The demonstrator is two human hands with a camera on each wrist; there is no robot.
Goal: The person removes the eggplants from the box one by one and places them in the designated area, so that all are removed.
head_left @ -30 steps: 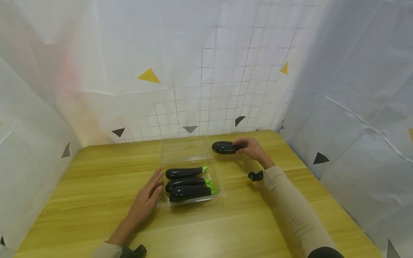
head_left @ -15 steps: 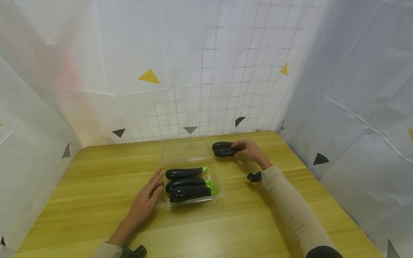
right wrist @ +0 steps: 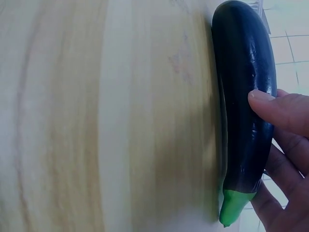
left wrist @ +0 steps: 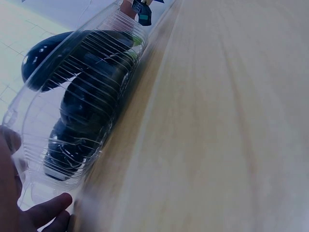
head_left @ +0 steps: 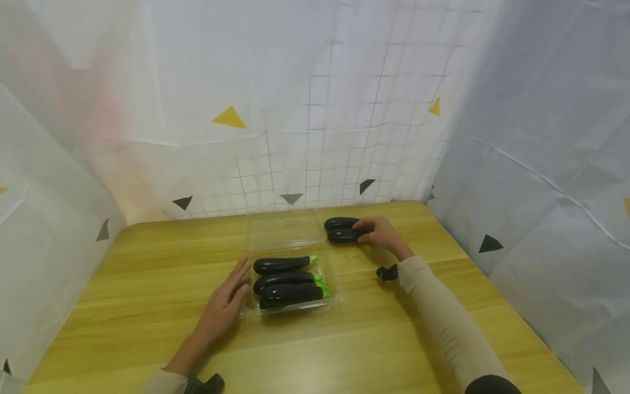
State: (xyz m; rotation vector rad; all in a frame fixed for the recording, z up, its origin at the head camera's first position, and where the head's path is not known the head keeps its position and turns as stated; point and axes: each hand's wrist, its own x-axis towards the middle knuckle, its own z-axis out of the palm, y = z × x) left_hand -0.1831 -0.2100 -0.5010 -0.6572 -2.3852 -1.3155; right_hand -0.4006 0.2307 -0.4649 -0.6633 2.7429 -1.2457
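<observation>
Three dark eggplants with green stem ends, such as the middle eggplant [head_left: 283, 280], lie side by side in a clear plastic clamshell box [head_left: 290, 310]. My left hand [head_left: 222, 303] rests along the box's left side, thumb and fingers apart; the left wrist view shows its fingers beside the clear wall. Two more eggplants lie on the table right of the lid. My right hand [head_left: 381, 234] holds the nearer eggplant [head_left: 343, 236] by its right end, thumb on the near side. The farther eggplant [head_left: 339, 222] lies just behind it. In the right wrist view the thumb [right wrist: 270, 104] presses the dark skin.
The box's clear lid [head_left: 283, 230] lies folded back on the wooden table [head_left: 162, 284], toward the rear wall. White sheets with yellow and dark triangles enclose the table at the back and sides.
My right hand has drawn the nearer eggplant slightly toward me, so more of the farther one shows behind it. The left hand and the box have stayed in place.
</observation>
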